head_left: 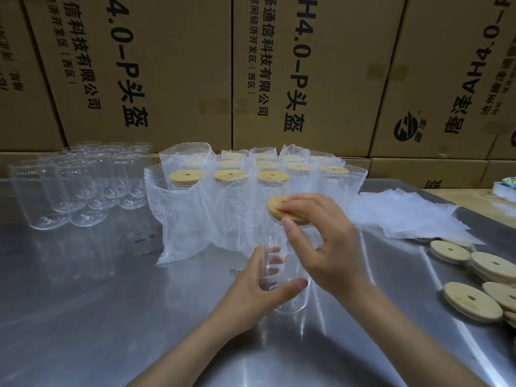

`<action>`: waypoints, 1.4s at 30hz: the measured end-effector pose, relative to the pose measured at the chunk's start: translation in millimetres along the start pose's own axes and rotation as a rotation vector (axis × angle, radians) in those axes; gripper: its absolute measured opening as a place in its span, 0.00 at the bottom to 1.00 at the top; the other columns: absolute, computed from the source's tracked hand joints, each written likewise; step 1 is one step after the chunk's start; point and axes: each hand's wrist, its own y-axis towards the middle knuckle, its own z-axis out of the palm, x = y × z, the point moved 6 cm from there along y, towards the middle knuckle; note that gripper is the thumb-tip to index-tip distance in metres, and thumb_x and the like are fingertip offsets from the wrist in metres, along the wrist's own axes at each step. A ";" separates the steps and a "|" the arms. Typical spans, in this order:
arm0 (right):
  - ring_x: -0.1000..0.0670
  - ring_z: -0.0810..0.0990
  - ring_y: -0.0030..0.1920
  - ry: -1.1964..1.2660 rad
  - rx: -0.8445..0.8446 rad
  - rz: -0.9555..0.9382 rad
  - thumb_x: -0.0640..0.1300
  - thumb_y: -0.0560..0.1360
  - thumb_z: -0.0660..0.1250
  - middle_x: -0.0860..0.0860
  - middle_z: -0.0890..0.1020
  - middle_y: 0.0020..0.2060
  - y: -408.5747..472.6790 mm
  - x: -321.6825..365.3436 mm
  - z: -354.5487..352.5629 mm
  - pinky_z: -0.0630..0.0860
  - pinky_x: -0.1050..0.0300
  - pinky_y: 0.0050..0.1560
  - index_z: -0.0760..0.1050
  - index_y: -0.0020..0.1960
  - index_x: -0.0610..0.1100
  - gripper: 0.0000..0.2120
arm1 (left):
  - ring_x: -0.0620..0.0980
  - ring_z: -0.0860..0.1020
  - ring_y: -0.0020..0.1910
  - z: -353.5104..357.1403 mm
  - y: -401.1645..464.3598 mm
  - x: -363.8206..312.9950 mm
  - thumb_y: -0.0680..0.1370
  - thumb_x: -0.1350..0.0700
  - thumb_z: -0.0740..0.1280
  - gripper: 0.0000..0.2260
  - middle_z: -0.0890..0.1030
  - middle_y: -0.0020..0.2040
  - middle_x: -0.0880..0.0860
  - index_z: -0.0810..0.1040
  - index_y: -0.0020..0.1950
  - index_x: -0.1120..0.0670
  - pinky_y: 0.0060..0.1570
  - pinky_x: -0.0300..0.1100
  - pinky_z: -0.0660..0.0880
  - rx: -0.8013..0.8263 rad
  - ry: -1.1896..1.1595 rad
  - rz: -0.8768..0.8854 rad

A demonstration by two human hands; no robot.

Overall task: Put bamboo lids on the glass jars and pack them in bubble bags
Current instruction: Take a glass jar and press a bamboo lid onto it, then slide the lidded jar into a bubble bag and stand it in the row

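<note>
Left grip [259, 286] curled round glass jar [282, 275] low down; right grip [321, 233] pinching bamboo lid [279, 209] onto jar's mouth.

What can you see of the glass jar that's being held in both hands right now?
The glass jar is clear, tall, cylindrical and empty, upright or slightly tilted over the steel table. The left hand grips its lower body; the right hand presses a round bamboo lid onto its mouth.

Brown cardboard boxes [173, 71] with black printing fill the top of the frame; a shiny metal table [83, 317] spans the bottom.
</note>
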 end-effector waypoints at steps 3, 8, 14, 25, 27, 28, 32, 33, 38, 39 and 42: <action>0.51 0.80 0.51 -0.032 0.013 -0.017 0.44 0.75 0.64 0.49 0.82 0.48 -2.1 -1.2 -0.6 0.77 0.53 0.51 0.82 0.51 0.40 0.11 | 0.42 0.74 0.63 1.2 -0.3 0.8 0.65 0.40 0.75 0.32 0.74 0.64 0.45 0.68 0.66 0.44 0.63 0.46 0.74 0.002 0.010 -0.003; 0.54 0.78 0.51 -0.072 0.052 0.017 0.48 0.74 0.63 0.52 0.82 0.48 0.0 -3.4 0.4 0.75 0.52 0.50 0.81 0.49 0.43 0.12 | 0.41 0.74 0.64 0.3 -0.5 2.7 0.62 0.36 0.74 0.35 0.74 0.64 0.44 0.67 0.66 0.43 0.63 0.45 0.74 0.001 0.010 -0.007; 0.56 0.77 0.47 -0.120 0.060 0.007 0.51 0.73 0.64 0.55 0.81 0.44 3.2 -1.4 2.5 0.72 0.56 0.48 0.80 0.45 0.45 0.11 | 0.43 0.75 0.64 0.7 -0.2 3.5 0.63 0.38 0.74 0.36 0.75 0.65 0.46 0.66 0.67 0.44 0.60 0.46 0.77 0.002 -0.006 -0.001; 0.58 0.75 0.56 0.009 0.009 -0.004 0.49 0.75 0.60 0.60 0.76 0.54 -12.3 -14.4 3.5 0.71 0.57 0.57 0.77 0.57 0.46 0.14 | 0.39 0.76 0.61 1.2 -0.9 2.6 0.61 0.36 0.74 0.36 0.75 0.64 0.46 0.67 0.66 0.44 0.60 0.41 0.76 0.012 -0.014 -0.004; 0.58 0.73 0.60 0.086 -0.060 0.147 0.52 0.77 0.57 0.61 0.74 0.57 -17.4 -35.9 -3.2 0.68 0.63 0.60 0.72 0.62 0.48 0.16 | 0.34 0.76 0.57 0.8 -1.5 3.1 0.60 0.35 0.73 0.34 0.75 0.62 0.43 0.67 0.63 0.40 0.54 0.35 0.77 0.010 -0.003 -0.009; 0.59 0.72 0.61 0.113 -0.116 0.277 0.54 0.78 0.54 0.62 0.74 0.57 -20.9 -53.0 -7.3 0.67 0.65 0.61 0.71 0.62 0.49 0.17 | 0.33 0.76 0.57 0.7 -1.4 3.6 0.59 0.35 0.73 0.34 0.75 0.62 0.42 0.67 0.62 0.40 0.54 0.34 0.76 0.007 -0.001 -0.011; 0.50 0.72 0.62 -0.026 -0.260 0.735 0.49 0.79 0.58 0.53 0.76 0.57 -49.0 -134.0 -24.4 0.67 0.57 0.58 0.72 0.61 0.45 0.13 | 0.34 0.75 0.58 0.3 -0.5 5.1 0.58 0.35 0.73 0.33 0.75 0.61 0.42 0.68 0.61 0.39 0.56 0.35 0.76 0.000 -0.003 -0.005; 0.47 0.70 0.63 -0.141 -0.208 0.822 0.46 0.80 0.59 0.51 0.75 0.59 -58.1 -154.0 -28.4 0.66 0.55 0.58 0.72 0.62 0.43 0.13 | 0.34 0.75 0.58 0.3 -0.4 5.5 0.58 0.35 0.73 0.33 0.75 0.61 0.42 0.68 0.61 0.39 0.55 0.34 0.76 0.002 -0.007 -0.005; 0.41 0.62 0.71 -0.528 0.118 1.059 0.43 0.77 0.61 0.43 0.67 0.69 -81.8 -219.3 -43.6 0.63 0.47 0.67 0.68 0.69 0.40 0.20 | 0.32 0.76 0.57 -0.6 0.8 7.3 0.58 0.34 0.73 0.33 0.75 0.61 0.40 0.68 0.60 0.36 0.50 0.29 0.74 -0.004 0.001 -0.001; 0.41 0.60 0.71 -0.573 0.159 1.055 0.43 0.77 0.61 0.43 0.66 0.70 -80.4 -225.7 -44.4 0.62 0.46 0.67 0.67 0.69 0.40 0.21 | 0.32 0.76 0.57 -1.0 0.7 8.0 0.58 0.34 0.73 0.33 0.75 0.61 0.40 0.68 0.61 0.36 0.51 0.30 0.74 -0.005 0.005 -0.003; 0.42 0.55 0.74 -0.724 0.257 1.063 0.45 0.78 0.60 0.43 0.58 0.76 -78.4 -240.3 -46.3 0.57 0.44 0.70 0.64 0.72 0.42 0.24 | 0.35 0.76 0.59 -1.0 0.9 9.1 0.59 0.34 0.73 0.33 0.76 0.61 0.40 0.68 0.61 0.36 0.53 0.33 0.75 -0.001 0.004 -0.004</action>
